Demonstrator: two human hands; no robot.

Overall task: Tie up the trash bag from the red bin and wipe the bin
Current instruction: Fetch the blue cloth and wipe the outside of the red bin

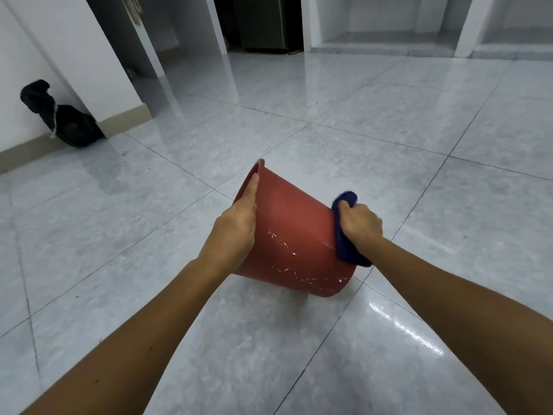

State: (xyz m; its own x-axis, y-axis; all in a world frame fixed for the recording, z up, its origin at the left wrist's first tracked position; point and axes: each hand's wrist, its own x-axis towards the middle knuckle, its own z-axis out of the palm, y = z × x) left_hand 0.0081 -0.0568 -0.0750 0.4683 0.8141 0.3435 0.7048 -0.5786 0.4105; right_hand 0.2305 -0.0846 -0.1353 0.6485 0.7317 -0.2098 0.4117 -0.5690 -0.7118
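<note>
The red bin [294, 235] is tipped over, its mouth pointing away to the upper left and its base toward me, with white scuff marks on its side. My left hand [241, 223] lies flat along its left side near the rim, holding it. My right hand [360, 224] grips a dark blue cloth [345, 235] pressed against the bin's right side. A black trash bag [61, 116], tied with a pale string, leans against the wall at far left.
Glossy grey floor tiles [419, 175] spread all around. A white wall with a beige skirting board [119, 118] runs along the left. A dark doorway with a cabinet [263, 22] lies at the back, and white pillars stand at the back right.
</note>
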